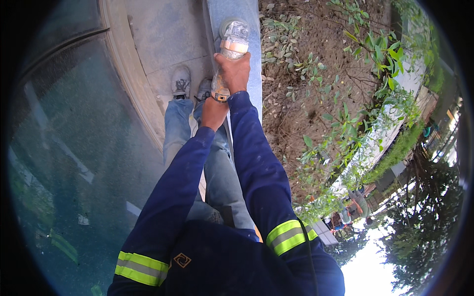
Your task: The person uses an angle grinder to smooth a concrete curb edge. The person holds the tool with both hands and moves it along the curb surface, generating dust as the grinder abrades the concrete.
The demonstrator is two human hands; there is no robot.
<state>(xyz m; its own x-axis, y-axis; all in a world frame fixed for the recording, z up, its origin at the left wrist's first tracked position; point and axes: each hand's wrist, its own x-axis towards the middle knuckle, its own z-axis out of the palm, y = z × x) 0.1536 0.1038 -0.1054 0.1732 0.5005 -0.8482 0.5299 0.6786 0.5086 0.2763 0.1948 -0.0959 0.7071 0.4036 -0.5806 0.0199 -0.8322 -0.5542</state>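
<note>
Both of my hands are on a dusty angle grinder (236, 33) with yellow-orange parts. My right hand (234, 72) wraps round its body just behind the head. Lower down, my left hand (214, 113) closes round the rear end of the tool. The grinder's head lies over the pale top of a low wall (253, 69), and the disc at its left edge is mostly hidden. From this angle I cannot tell whether the disc touches the surface.
Left of the wall runs a paved strip (170, 29) where my dusty shoes (181, 80) stand. Large glass panes (74, 138) in a pale frame (126, 64) line the left. Right of the wall lies bare soil (291, 113) with leafy branches (380, 54). A cable (307, 241) crosses my right sleeve.
</note>
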